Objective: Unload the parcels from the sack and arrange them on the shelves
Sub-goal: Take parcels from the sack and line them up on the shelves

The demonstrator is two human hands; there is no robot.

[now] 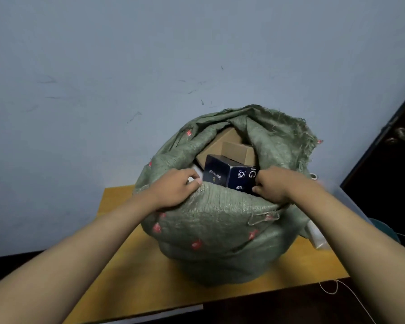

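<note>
Sack (220,230) sits full on table (131,265); both hands, left hand (175,190) and right hand (274,185), clutch its rim. Blue box (227,175), cardboard boxes (229,146) not yet unloaded.

Table: a yellow wooden table (131,265) fills the lower centre of the frame.
Wall: a pale blue wall (126,66), scuffed with dark marks, spans the upper frame.
Door: a dark door (393,183) with a metal handle (401,134) stands at right.
Cord: a thin white cord (337,288) trails at lower right.
</note>
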